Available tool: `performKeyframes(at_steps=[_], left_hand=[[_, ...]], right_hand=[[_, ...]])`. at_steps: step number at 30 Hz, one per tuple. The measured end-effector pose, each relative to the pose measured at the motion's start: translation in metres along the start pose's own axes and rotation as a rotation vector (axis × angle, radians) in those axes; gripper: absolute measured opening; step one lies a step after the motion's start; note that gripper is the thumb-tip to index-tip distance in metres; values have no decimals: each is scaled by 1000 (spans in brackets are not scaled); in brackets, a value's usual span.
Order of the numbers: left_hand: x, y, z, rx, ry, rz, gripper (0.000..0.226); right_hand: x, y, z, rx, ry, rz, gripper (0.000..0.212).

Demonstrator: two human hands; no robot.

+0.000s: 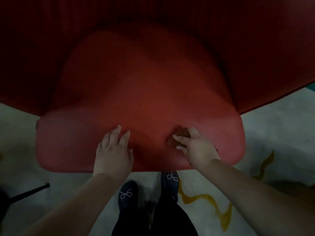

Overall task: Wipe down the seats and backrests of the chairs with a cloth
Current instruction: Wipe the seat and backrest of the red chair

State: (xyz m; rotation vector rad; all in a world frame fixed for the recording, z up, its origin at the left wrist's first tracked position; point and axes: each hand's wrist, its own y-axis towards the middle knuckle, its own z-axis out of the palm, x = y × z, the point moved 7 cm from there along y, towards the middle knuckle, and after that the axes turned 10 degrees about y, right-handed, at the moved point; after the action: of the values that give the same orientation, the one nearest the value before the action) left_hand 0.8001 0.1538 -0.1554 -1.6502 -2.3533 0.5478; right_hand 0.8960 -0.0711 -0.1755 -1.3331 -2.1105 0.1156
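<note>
A big red upholstered chair fills the upper frame; its seat cushion [139, 92] bulges toward me and its backrest [153, 12] curves round behind in deep shadow. My left hand [113, 150] rests flat on the cushion's front part, fingers straight and slightly spread. To its right, my right hand [194, 149] pinches a small bunched brownish-red cloth [179, 135] against the seat; most of the cloth is hidden under the fingers.
Below the cushion's front edge are my two dark shoes [127, 195] with beaded bows on a pale carpet [255, 138] with a yellow wavy line. A black chair leg [29, 192] juts in at the lower left. The lighting is dim.
</note>
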Motion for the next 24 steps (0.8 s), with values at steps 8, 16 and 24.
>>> performKeyframes(at_steps=[8, 16, 24], left_hand=[[13, -40, -82, -39, 24, 1, 62], [38, -103, -162, -39, 92, -30, 64], [59, -137, -224, -98, 71, -96, 63]], right_hand=[[51, -56, -80, -324, 374, 155, 40], [116, -91, -145, -209, 422, 69, 40], [165, -96, -193, -197, 458, 18, 39]])
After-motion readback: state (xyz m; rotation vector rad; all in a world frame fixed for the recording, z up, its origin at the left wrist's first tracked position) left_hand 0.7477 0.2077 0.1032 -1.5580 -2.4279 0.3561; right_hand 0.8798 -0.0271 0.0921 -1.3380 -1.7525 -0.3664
